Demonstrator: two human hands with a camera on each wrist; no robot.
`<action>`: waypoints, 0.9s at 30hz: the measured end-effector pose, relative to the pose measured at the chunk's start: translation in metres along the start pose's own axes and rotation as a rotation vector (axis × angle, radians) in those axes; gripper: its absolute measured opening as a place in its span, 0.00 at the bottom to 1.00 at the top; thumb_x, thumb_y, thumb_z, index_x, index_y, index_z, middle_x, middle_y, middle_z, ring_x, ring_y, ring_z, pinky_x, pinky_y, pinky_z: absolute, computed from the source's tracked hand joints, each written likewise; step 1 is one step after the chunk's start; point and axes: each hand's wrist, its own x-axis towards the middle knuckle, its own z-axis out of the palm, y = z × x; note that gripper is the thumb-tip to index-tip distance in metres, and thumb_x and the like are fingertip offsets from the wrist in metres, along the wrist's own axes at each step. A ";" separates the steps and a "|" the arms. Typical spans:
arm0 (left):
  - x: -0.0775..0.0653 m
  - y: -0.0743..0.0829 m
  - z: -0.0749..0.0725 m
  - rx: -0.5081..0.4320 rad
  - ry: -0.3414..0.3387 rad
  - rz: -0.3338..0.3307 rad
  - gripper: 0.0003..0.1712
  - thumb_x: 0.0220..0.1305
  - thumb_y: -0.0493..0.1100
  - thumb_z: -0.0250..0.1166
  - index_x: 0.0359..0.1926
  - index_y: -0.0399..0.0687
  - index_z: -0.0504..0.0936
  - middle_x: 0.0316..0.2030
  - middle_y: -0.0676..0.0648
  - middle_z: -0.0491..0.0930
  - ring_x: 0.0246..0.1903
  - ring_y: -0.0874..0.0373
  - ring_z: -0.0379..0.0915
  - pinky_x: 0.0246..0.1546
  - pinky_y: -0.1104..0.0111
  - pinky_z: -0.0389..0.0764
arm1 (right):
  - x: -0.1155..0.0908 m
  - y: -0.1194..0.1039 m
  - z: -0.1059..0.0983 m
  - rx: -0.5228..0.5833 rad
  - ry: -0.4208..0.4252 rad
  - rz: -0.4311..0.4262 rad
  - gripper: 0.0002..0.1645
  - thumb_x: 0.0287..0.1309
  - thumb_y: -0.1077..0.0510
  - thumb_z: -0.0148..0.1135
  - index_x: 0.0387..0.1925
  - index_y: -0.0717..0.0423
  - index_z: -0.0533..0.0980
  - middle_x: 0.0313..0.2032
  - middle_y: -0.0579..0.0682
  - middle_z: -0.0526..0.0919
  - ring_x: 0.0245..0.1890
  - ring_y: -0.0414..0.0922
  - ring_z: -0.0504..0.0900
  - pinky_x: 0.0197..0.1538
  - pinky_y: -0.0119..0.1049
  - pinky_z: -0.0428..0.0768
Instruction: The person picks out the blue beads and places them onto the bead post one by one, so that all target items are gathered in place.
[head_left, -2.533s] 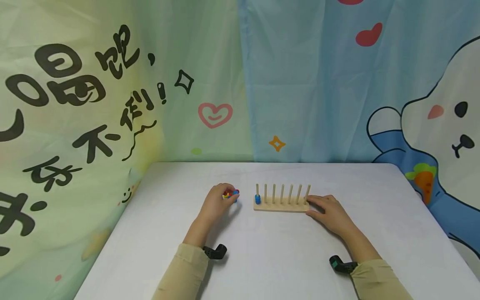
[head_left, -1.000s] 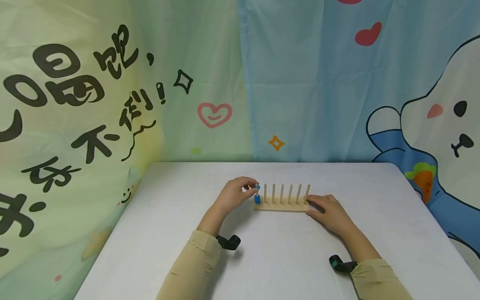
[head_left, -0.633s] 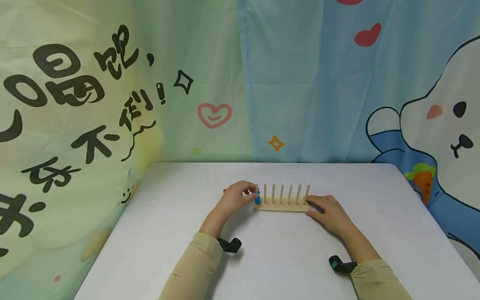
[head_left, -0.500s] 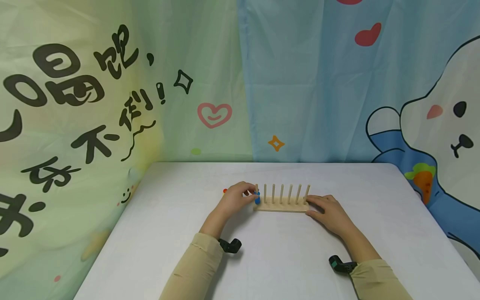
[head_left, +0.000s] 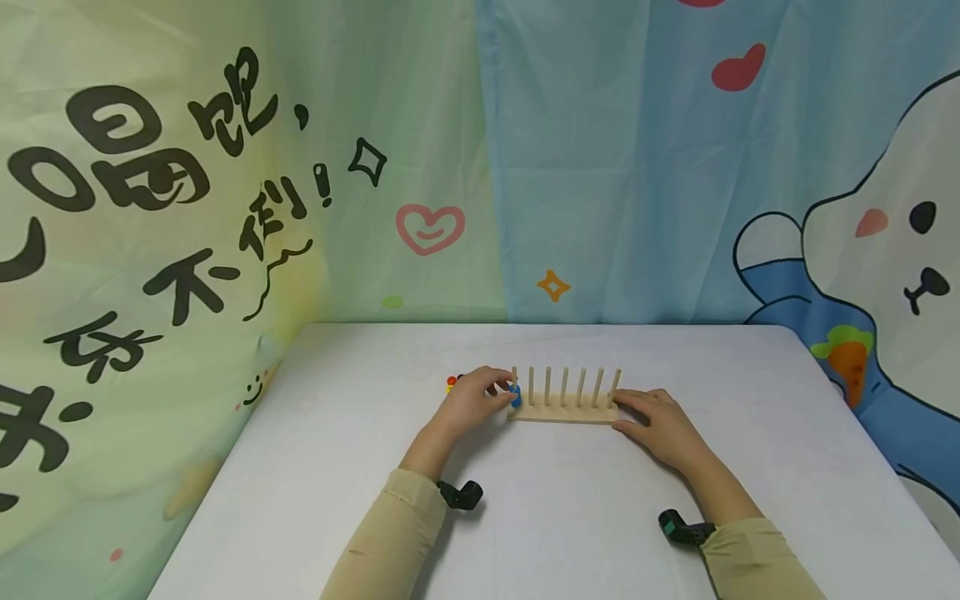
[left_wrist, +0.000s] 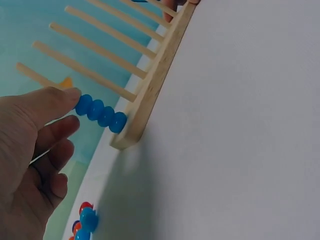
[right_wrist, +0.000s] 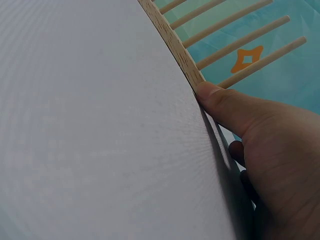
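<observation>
A wooden peg board with a row of upright pegs stands on the table. Blue beads are stacked on its leftmost peg, down against the base. My left hand is at that peg, thumb and index finger pinching at the topmost blue bead; the index finger is mostly hidden behind the thumb in the left wrist view. The other left fingers are loosely bent. My right hand grips the right end of the board, its thumb against the base's front edge. The other pegs carry no beads.
Loose red, blue and yellow beads lie on the white table left of the board, partly hidden behind my left hand in the head view. A printed curtain hangs behind the table's far edge.
My left hand has moved right from the loose beads to the leftmost peg, bringing blue beads onto it and sliding down. The right hand and the board have stayed put.
</observation>
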 end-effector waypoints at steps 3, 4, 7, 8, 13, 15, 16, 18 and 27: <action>-0.005 -0.004 -0.001 0.007 0.021 -0.003 0.20 0.67 0.50 0.66 0.58 0.55 0.80 0.45 0.52 0.82 0.42 0.60 0.76 0.42 0.68 0.77 | 0.001 0.000 0.000 -0.007 0.007 -0.002 0.32 0.60 0.45 0.67 0.64 0.52 0.74 0.61 0.56 0.78 0.56 0.56 0.72 0.59 0.61 0.70; -0.007 -0.006 -0.001 0.009 0.030 -0.004 0.20 0.67 0.50 0.65 0.59 0.55 0.80 0.45 0.52 0.82 0.42 0.60 0.76 0.42 0.68 0.77 | 0.001 0.000 0.000 -0.006 0.005 -0.004 0.32 0.60 0.46 0.67 0.64 0.52 0.74 0.61 0.56 0.78 0.56 0.56 0.72 0.59 0.61 0.70; -0.016 -0.014 -0.003 0.014 0.061 -0.017 0.20 0.67 0.51 0.65 0.58 0.56 0.81 0.44 0.53 0.82 0.42 0.61 0.77 0.45 0.66 0.78 | 0.001 0.000 0.000 0.001 0.000 0.000 0.32 0.60 0.47 0.68 0.64 0.52 0.74 0.61 0.55 0.78 0.56 0.56 0.72 0.60 0.60 0.70; -0.019 -0.017 -0.003 0.018 0.077 -0.024 0.19 0.67 0.51 0.65 0.57 0.56 0.81 0.44 0.53 0.82 0.41 0.61 0.77 0.45 0.66 0.78 | 0.001 0.000 0.000 0.002 -0.003 -0.001 0.32 0.60 0.47 0.68 0.64 0.52 0.74 0.62 0.55 0.78 0.56 0.55 0.72 0.60 0.60 0.70; -0.037 -0.036 -0.010 0.010 0.152 -0.065 0.18 0.66 0.48 0.67 0.55 0.50 0.83 0.41 0.51 0.82 0.41 0.59 0.76 0.47 0.62 0.78 | 0.001 0.000 0.001 0.004 -0.002 -0.006 0.32 0.60 0.46 0.68 0.64 0.53 0.74 0.61 0.55 0.78 0.56 0.55 0.73 0.59 0.60 0.70; -0.044 -0.044 -0.013 0.033 0.175 -0.093 0.17 0.66 0.47 0.67 0.54 0.49 0.83 0.41 0.51 0.81 0.41 0.59 0.76 0.47 0.62 0.78 | 0.001 0.000 0.000 0.004 0.001 -0.009 0.32 0.60 0.46 0.68 0.63 0.53 0.75 0.61 0.55 0.78 0.55 0.55 0.73 0.59 0.60 0.70; -0.047 -0.049 -0.015 0.044 0.189 -0.106 0.17 0.66 0.47 0.67 0.54 0.49 0.83 0.41 0.51 0.81 0.41 0.59 0.76 0.46 0.62 0.78 | 0.001 0.000 0.000 0.004 0.004 -0.010 0.32 0.60 0.46 0.68 0.63 0.53 0.75 0.61 0.55 0.79 0.55 0.55 0.73 0.59 0.60 0.70; -0.051 -0.055 -0.018 0.069 0.218 -0.125 0.16 0.65 0.46 0.67 0.53 0.49 0.84 0.41 0.50 0.81 0.40 0.58 0.76 0.46 0.62 0.79 | 0.001 -0.001 -0.001 0.003 0.006 -0.012 0.32 0.60 0.45 0.67 0.63 0.53 0.75 0.61 0.56 0.79 0.55 0.55 0.73 0.58 0.60 0.70; -0.054 -0.063 -0.017 0.141 0.228 -0.137 0.19 0.65 0.47 0.67 0.55 0.49 0.83 0.41 0.49 0.82 0.41 0.56 0.74 0.46 0.58 0.78 | 0.001 -0.001 -0.002 -0.004 0.001 -0.006 0.32 0.61 0.44 0.66 0.63 0.53 0.74 0.61 0.56 0.78 0.55 0.56 0.73 0.58 0.61 0.70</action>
